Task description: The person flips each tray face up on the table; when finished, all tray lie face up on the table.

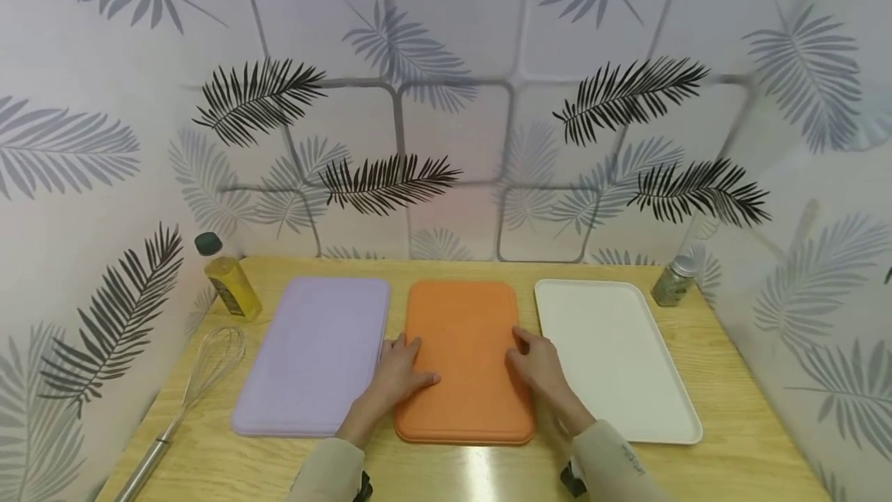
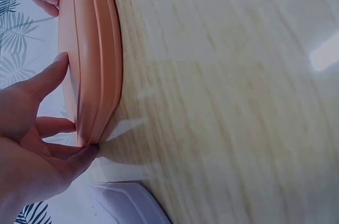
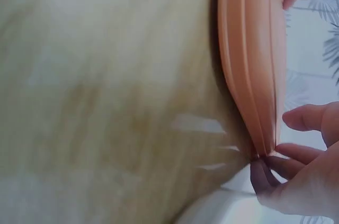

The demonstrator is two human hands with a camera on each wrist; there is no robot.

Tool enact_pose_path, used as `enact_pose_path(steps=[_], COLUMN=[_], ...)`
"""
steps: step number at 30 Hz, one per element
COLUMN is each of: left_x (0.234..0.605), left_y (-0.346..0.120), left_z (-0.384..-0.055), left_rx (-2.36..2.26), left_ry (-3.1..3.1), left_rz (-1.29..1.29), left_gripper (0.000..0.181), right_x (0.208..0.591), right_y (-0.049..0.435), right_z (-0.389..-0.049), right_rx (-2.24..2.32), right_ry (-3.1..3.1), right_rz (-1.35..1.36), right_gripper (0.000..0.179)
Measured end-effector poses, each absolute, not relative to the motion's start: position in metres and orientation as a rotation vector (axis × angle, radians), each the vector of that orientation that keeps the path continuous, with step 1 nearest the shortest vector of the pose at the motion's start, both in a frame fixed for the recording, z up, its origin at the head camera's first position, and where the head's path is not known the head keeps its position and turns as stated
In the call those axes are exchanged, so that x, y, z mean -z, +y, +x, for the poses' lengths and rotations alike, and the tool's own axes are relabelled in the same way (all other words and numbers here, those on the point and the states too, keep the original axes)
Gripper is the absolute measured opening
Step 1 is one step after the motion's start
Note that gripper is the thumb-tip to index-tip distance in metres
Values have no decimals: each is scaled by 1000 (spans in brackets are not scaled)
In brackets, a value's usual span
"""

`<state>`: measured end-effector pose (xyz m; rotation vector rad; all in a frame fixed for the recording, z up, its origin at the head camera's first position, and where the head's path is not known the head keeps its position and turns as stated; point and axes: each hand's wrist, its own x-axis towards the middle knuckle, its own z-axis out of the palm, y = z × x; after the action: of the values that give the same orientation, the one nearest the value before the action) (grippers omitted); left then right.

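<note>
An orange tray with rounded corners lies flat side up in the middle of the wooden table, its edge showing layered ridges in both wrist views. My left hand grips its left side, thumb on the top face and fingers at the edge. On the opposite side my right hand holds the edge, its fingertips curled at the rim and its thumb over the top. A purple tray lies just left of my left hand. Beside my right hand is a white tray with a low raised rim.
A whisk lies at the table's left edge, below a bottle of yellow liquid with a dark cap. At the back right stands a small jar. Leaf-patterned curtains enclose the wooden table at the back and sides.
</note>
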<state>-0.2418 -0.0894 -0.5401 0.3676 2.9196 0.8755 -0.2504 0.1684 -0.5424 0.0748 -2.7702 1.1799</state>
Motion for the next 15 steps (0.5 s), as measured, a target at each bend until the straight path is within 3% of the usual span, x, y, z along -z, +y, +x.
enact_pose_path(steps=[7, 15], left_x=[540, 540], left_y=[-91, -94], left_z=[-243, -245], left_rx=[-898, -961], left_ry=[2892, 2854], left_rz=[379, 341], left_gripper=[76, 76], right_x=[533, 525], right_y=[182, 192], right_z=[-257, -266], right_rx=[-1448, -1735], right_ry=[-2733, -2684], right_rz=[54, -7], right_gripper=[40, 51])
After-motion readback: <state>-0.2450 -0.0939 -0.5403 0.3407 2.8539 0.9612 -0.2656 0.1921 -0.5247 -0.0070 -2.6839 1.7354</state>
